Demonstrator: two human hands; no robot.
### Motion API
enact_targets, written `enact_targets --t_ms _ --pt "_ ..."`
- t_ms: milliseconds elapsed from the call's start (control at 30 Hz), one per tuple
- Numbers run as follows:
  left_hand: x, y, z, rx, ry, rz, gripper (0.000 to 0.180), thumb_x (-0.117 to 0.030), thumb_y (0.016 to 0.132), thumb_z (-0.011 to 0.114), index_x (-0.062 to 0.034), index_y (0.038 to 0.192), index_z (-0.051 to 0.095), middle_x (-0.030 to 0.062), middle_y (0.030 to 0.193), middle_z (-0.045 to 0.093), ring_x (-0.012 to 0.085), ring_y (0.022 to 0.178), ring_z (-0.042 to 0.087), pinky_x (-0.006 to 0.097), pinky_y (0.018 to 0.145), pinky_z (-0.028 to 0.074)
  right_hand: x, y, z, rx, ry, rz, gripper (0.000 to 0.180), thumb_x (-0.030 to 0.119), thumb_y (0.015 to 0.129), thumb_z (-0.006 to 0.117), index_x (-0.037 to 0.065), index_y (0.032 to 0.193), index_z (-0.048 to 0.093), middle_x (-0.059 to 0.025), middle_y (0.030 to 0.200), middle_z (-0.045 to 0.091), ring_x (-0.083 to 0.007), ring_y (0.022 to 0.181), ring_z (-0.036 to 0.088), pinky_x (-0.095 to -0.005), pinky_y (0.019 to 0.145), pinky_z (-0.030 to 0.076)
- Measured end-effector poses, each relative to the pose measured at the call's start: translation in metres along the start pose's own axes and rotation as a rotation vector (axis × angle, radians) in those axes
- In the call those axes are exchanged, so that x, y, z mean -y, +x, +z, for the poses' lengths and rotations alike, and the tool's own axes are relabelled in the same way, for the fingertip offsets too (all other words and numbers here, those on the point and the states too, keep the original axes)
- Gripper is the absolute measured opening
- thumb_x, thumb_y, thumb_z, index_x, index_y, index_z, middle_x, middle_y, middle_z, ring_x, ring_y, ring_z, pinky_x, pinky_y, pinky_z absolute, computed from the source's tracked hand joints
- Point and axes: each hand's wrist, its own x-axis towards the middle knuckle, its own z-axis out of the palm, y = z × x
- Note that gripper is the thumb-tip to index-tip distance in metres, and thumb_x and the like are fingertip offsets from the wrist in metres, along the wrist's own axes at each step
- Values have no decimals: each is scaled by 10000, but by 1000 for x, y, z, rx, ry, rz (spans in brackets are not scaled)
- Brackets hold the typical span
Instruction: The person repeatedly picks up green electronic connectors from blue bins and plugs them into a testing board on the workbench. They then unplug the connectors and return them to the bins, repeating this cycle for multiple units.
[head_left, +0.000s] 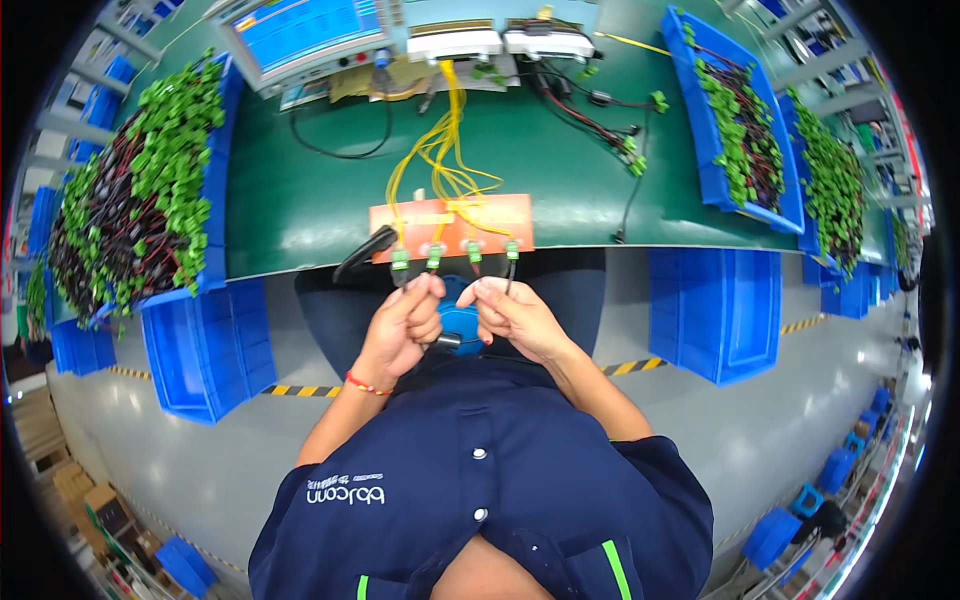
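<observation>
An orange fixture board [450,218] lies at the near edge of the green bench, with several green connectors [435,256] plugged along its front edge and yellow wires [447,150] running back to the equipment. My left hand [405,322] pinches thin wires just below the two left connectors. My right hand [515,315] pinches wires below the two right connectors [511,250]. The two hands sit close together, almost touching. A dark cable bundle [447,341] hangs between them over my lap.
A blue bin [215,180] heaped with green-tipped black and red cables stands at the left. Two similar blue bins [705,120] sit at the right. A monitor [300,35] and white test boxes [500,42] line the back. Blue crates [715,310] stand on the floor.
</observation>
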Motion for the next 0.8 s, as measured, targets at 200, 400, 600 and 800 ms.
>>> enact_targets --t_ms 200,400,600,800 --pt "19 -29 -3 222 181 -265 278 -245 1051 510 7 1049 627 -84 538 280 43 456 227 262 476 210 33 -44 -7 126 -497 162 406 348 1070 465 -8 1167 635 29 648 545 -86 614 560 -293 758 514" --pt "-2 -33 -1 105 311 -112 276 -212 1037 536 34 1127 623 -85 546 284 38 459 235 253 488 205 171 -112 -33 -199 -1179 -348 293 187 951 664 21 1192 665 -87 986 705 -183 934 677 -338 801 538" --pt "-7 -21 16 90 282 -5 373 -270 1089 410 35 1170 610 -57 569 337 41 475 273 238 480 247 294 -143 -173 -1032 -1463 -585 263 135 986 582 30 1207 676 -30 900 665 -98 824 583 -264 797 487" --pt "10 -27 16 15 405 7 398 -297 1091 406 22 1192 622 -55 631 362 27 547 308 215 500 250 330 -113 -279 -1133 -1569 -307 323 287 925 672 26 1106 732 -102 931 749 -155 824 685 -307 746 517"
